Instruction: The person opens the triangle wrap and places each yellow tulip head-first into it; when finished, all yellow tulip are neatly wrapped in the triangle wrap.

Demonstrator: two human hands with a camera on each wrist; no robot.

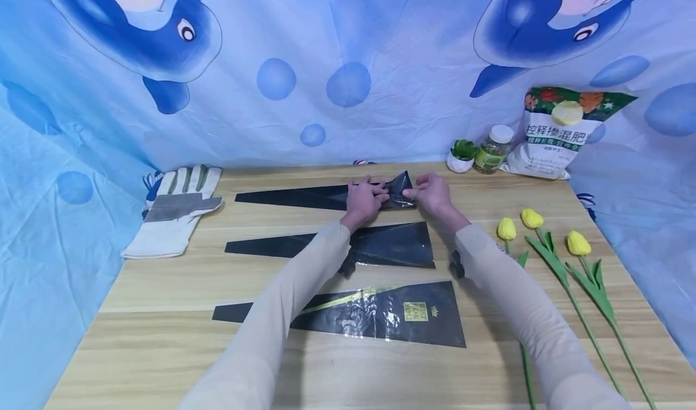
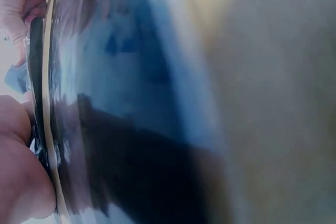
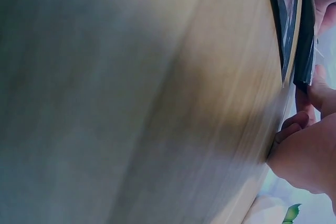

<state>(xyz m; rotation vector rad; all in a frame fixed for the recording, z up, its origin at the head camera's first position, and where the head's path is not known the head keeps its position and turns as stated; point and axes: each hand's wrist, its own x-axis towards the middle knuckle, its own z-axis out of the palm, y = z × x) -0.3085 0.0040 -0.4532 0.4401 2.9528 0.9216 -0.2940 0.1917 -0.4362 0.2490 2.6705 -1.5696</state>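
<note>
Three black tapered plastic flower sleeves lie in rows on the table. At the farthest sleeve (image 1: 304, 197), my left hand (image 1: 363, 201) rests on the film with fingers reaching toward the wide end. My right hand (image 1: 432, 192) pinches that wide end between thumb and fingers, and the film there is crumpled and raised. The middle sleeve (image 1: 397, 244) lies flat below my wrists. Nearest is a sleeve (image 1: 375, 316) with gold print and a gold stripe, partly covered by the left forearm. In the right wrist view, the right thumb touches the edge of the black film (image 3: 304, 51).
A pair of white and grey work gloves (image 1: 176, 211) lies at the back left. Yellow artificial tulips (image 1: 579, 244) lie on the right. A small potted plant (image 1: 462, 156), a lidded jar (image 1: 493, 149) and a fertilizer bag (image 1: 560, 135) stand at the back right against the blue cloth.
</note>
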